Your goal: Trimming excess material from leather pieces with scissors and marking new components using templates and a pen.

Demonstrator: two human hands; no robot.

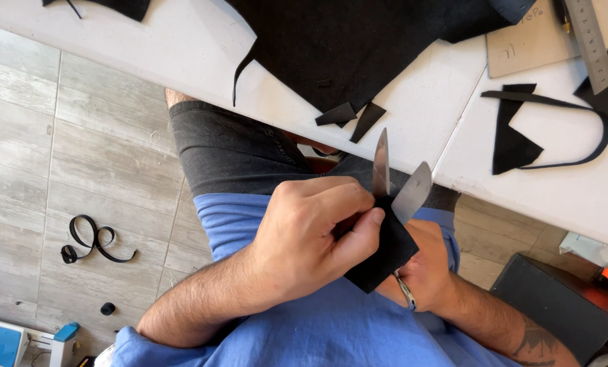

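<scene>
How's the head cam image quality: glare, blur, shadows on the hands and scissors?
Head view: sharp overall, daylight even. Scissors blades catch bright glare but keep crisp edges. Black piece reads as flat dark, little texture. Left hand well lit; right hand partly shaded behind the piece. White table near overexposed. No motion blur visible.
</scene>
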